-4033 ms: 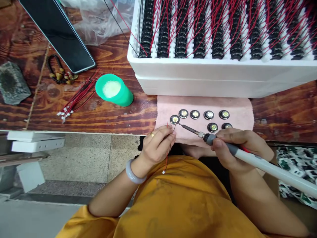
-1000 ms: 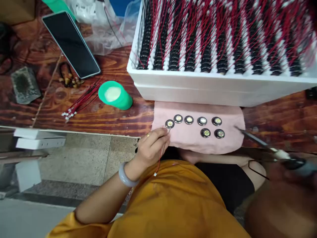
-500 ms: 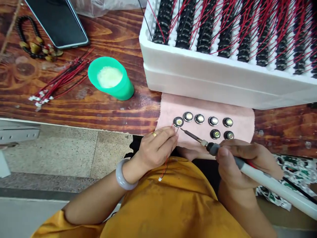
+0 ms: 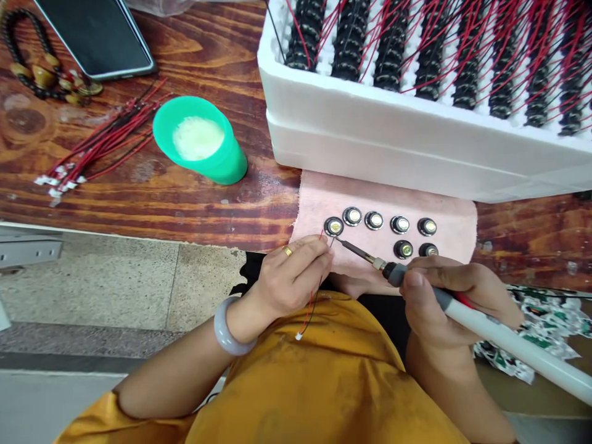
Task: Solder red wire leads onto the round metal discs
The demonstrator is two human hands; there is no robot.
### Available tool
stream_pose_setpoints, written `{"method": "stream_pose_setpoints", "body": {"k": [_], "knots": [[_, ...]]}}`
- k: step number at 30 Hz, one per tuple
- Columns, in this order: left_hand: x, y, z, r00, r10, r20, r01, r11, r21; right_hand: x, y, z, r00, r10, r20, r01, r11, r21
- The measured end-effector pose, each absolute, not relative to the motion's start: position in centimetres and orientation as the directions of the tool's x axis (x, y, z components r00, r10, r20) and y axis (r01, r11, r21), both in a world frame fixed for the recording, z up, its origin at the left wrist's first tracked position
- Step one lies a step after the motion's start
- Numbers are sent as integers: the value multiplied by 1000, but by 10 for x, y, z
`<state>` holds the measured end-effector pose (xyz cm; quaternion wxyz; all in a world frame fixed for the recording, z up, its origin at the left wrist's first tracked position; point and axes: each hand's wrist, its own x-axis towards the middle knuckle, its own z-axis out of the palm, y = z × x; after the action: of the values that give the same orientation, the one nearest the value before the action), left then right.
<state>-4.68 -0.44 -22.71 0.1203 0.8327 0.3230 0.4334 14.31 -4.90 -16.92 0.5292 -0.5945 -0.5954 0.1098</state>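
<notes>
Pinched in my left hand [image 4: 293, 274] is a red and black wire lead [image 4: 311, 311], its white plug hanging below over the shirt. The bare-looking wire ends poke out past my fingertips toward a small round speaker [image 4: 333, 227] on the pink cloth [image 4: 319, 191]. My right hand [image 4: 456, 299] grips a soldering iron [image 4: 499, 342] like a pen. The iron's tip [image 4: 342, 242] points left at the near edge of that speaker, beside the black wire's end; whether it touches cannot be made out. Several similar speakers [image 4: 374, 220] lie on the cloth to the right.
A white foam box [image 4: 370, 129] holds rows of wired black speakers behind the cloth. Left of it stand a green cup [image 4: 226, 160] and a bundle of wire leads [image 4: 111, 139]. Farther back lie a phone [image 4: 99, 37] and a bead bracelet [image 4: 41, 74].
My right hand and the soldering iron have shifted slightly left, bringing the tip closer to the speaker's edge. The left hand keeps its hold. The camera view has moved a little.
</notes>
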Motion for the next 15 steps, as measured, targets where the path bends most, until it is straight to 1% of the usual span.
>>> {"method": "stream_pose_setpoints", "body": {"k": [6,10,15], "knots": [[-47,-5,-229,415,649,638,423,-758,497,150,-54,-178,314,798,515,578,270,-770],[-47,-5,-227,415,643,644,418,-763,492,148,-51,-175,275,795,540,606,293,-739],[-47,-5,-227,414,652,635,433,-755,493,143,-48,-171,299,805,513,643,228,-731]]}}
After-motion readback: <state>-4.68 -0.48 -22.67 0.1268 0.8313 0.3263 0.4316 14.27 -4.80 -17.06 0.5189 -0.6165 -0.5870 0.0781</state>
